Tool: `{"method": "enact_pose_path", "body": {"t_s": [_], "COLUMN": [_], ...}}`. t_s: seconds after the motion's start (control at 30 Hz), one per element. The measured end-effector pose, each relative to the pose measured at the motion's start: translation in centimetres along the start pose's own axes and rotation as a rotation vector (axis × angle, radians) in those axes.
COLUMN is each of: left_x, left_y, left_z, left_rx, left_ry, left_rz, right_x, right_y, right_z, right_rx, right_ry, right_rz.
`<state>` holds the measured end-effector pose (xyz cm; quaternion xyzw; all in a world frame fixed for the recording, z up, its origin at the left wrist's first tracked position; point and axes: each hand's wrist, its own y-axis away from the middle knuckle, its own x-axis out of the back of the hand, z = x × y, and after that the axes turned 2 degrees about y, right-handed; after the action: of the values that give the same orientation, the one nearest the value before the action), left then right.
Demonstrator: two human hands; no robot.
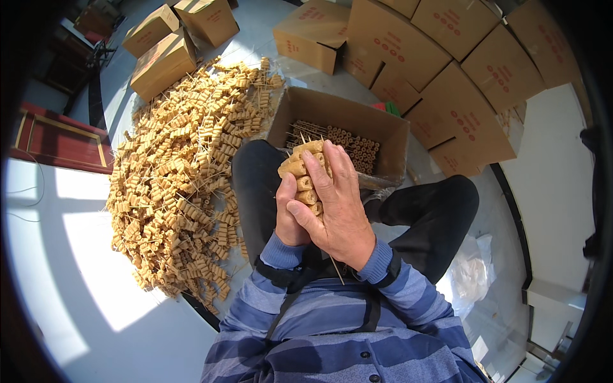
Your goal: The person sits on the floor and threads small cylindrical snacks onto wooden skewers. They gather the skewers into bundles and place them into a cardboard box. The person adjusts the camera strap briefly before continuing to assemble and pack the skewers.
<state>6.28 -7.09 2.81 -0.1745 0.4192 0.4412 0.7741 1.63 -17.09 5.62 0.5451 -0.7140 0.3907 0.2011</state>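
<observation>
Between my two palms, in front of my chest, is a bundle of skewers threaded with hollow, tan, tube-shaped rolls point(306, 184). My left hand point(290, 216) wraps its near left side, with the thumb pointing up along the rolls. Across the top and right side lies my right hand point(343, 207), fingers bent over the bundle. Thin stick tips poke out beyond the fingers, and one stick sticks out below the right palm. Just past my hands stands an open cardboard box point(377, 124) holding similar skewers point(361, 152) laid in rows.
A large heap of the same skewers point(179, 185) covers the floor at my left. Cardboard cartons point(460, 115) are stacked at the far right, with more boxes point(167, 60) behind the heap. A see-through plastic bag point(471, 268) lies by my right knee. My folded legs point(434, 210) flank the box's near side.
</observation>
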Motion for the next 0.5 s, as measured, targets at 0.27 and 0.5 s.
{"method": "enact_pose_path", "body": {"t_s": [0.27,0.5], "left_x": [0.4,0.8], "left_y": [-0.5,-0.6], "left_z": [-0.7,-1.5], "left_rx": [-0.011,-0.044], "left_ry": [0.105,0.068], "left_rz": [-0.027,0.034], "right_x": [-0.1,1.4], "right_y": [0.4,-0.9], "right_z": [0.5,1.4], "right_rx": [-0.3,-0.588], "right_ry": [-0.194,-0.627], "right_rz": [-0.042,-0.248]}}
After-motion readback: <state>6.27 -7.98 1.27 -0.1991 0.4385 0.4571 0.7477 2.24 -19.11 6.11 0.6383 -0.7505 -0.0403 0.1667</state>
